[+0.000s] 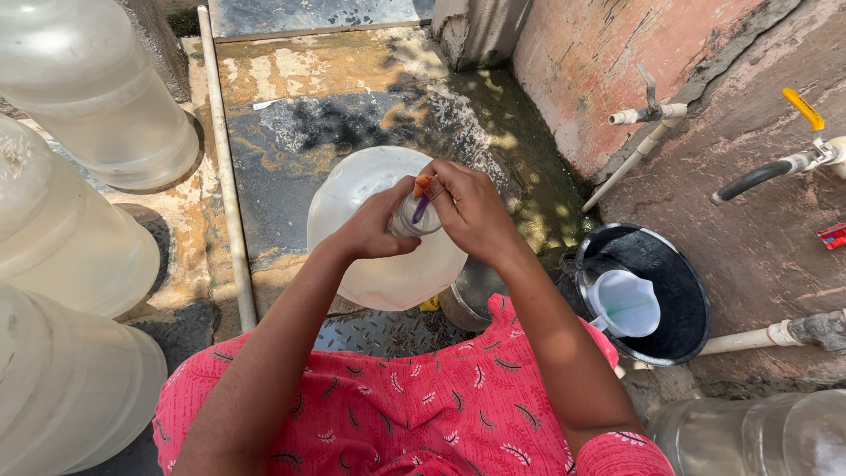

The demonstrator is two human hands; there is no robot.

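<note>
Translucent jug (370,256) stands upright, its neck gripped by the left hand (374,231) for steadiness, while right hand (471,207) fingers pinch a purple stick (422,204) into its mouth.

1. Left hand (374,231) grips the neck of a large translucent water jug (370,264).
2. Right hand (471,207) pinches a thin purple tool (421,208) at the jug's mouth.
3. Black bucket (683,304) holding a white mug (624,304), to the right.
4. More translucent jugs (62,238) stand at left on the wet floor (300,141).
</note>
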